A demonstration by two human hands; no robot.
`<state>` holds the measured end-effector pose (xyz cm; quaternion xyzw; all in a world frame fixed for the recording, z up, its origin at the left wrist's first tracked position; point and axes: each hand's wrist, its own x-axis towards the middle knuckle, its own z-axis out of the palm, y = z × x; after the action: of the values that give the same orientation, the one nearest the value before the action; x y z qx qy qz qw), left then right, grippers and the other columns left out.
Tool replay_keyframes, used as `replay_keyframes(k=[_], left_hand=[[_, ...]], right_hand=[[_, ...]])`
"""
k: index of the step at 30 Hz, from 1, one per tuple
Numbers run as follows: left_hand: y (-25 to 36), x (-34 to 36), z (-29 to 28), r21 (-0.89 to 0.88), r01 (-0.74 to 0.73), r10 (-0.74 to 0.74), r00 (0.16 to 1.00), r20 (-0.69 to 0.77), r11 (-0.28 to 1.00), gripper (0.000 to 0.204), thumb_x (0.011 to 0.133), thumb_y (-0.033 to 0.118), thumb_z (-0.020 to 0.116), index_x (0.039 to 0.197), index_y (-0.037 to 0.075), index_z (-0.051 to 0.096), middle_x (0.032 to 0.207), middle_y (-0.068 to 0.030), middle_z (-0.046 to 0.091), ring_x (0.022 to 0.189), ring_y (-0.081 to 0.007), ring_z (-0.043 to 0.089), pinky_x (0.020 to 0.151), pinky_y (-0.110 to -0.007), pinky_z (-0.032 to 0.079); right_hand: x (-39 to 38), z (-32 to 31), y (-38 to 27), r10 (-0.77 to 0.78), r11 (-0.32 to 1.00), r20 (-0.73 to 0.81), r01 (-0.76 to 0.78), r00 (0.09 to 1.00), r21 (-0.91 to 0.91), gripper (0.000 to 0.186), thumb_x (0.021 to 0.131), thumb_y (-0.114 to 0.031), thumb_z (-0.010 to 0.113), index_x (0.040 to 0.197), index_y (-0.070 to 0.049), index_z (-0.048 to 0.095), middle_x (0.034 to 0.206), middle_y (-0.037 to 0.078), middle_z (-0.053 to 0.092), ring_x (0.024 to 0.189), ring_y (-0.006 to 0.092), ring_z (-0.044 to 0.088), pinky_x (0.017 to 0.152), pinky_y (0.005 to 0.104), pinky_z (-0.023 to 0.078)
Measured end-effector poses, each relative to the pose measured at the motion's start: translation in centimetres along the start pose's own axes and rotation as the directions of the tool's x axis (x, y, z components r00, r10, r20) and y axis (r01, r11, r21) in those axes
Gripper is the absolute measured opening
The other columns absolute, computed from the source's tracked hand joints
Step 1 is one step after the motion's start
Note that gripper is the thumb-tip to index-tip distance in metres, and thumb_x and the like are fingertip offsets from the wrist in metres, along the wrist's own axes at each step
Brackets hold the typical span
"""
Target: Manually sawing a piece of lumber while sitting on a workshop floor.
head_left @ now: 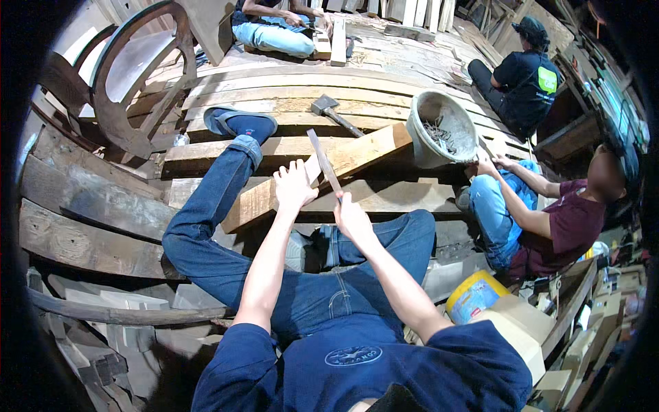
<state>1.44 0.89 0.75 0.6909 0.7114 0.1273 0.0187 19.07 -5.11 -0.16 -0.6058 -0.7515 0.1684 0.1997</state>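
My right hand (353, 218) is closed round the handle of a long, flat metal tool that looks like a file (325, 161). Its grey blade points up and away from me, slanting left. Just left of the blade, my left hand (294, 187) is curled over a small pale piece of wood (312, 169), and its fingertips are partly hidden. That piece lies against a thick wooden beam (371, 150), which runs diagonally between my legs, its far end up to the right. Beyond the beam, a square-headed hammer (325, 105) lies on the boards.
A grey bucket (417, 134) holding thin metal pieces stands by the beam's far end. Right of me sits a person in maroon (573, 216); others sit farther off. A large spoked wheel (104, 89) stands at left. A yellow tub (472, 295) and wood offcuts lie near my right elbow.
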Motion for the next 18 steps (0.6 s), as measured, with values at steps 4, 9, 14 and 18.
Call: replay_keyframes(k=[4, 9, 14, 18], left_hand=[[0.0, -0.4, 0.7, 0.042, -0.035, 0.037, 0.998, -0.052, 0.999, 0.082, 0.058, 0.037, 0.082, 0.126, 0.006, 0.048, 0.116, -0.0134, 0.057, 0.105, -0.0345, 0.055, 0.089, -0.05, 0.042], [0.1, -0.2, 0.3, -0.001, -0.011, 0.011, 1.0, 0.013, 1.0, 0.085, 0.059, 0.039, 0.085, 0.128, 0.005, 0.047, 0.122, -0.0153, 0.056, 0.111, -0.0384, 0.053, 0.095, -0.053, 0.041], [0.3, 0.1, 0.2, -0.037, 0.026, -0.026, 0.999, 0.019, 0.999, 0.082, 0.06, 0.038, 0.083, 0.126, 0.005, 0.048, 0.122, -0.0164, 0.056, 0.115, -0.0375, 0.052, 0.097, -0.053, 0.04], [0.2, -0.1, -0.4, -0.028, 0.024, -0.024, 0.999, 0.029, 0.999, 0.078, 0.058, 0.033, 0.084, 0.122, 0.006, 0.05, 0.118, -0.0162, 0.058, 0.111, -0.0376, 0.054, 0.093, -0.053, 0.042]], right_hand=[[-5.6, -0.4, -0.5, 0.144, 0.989, 0.073, -0.146, 0.987, 0.023, 0.031, 0.095, -0.025, 0.049, 0.118, -0.005, 0.043, 0.066, 0.028, 0.062, 0.066, 0.0462, 0.065, 0.059, 0.0575, 0.052], [0.7, 1.0, -1.3, 0.095, 0.994, 0.049, -0.097, 0.994, 0.044, 0.031, 0.095, -0.025, 0.046, 0.12, -0.006, 0.042, 0.08, 0.029, 0.066, 0.074, 0.0475, 0.066, 0.067, 0.0568, 0.052], [1.4, 0.6, -0.8, 0.11, 0.994, 0.044, -0.11, 0.993, -0.001, 0.031, 0.096, -0.026, 0.046, 0.116, -0.003, 0.043, 0.073, 0.028, 0.065, 0.068, 0.0458, 0.066, 0.061, 0.0563, 0.053], [-6.7, -0.3, 0.1, 0.117, 0.993, 0.099, -0.116, 0.988, -0.017, 0.027, 0.095, -0.02, 0.047, 0.117, -0.005, 0.042, 0.067, 0.026, 0.064, 0.065, 0.0438, 0.066, 0.059, 0.0553, 0.054]])
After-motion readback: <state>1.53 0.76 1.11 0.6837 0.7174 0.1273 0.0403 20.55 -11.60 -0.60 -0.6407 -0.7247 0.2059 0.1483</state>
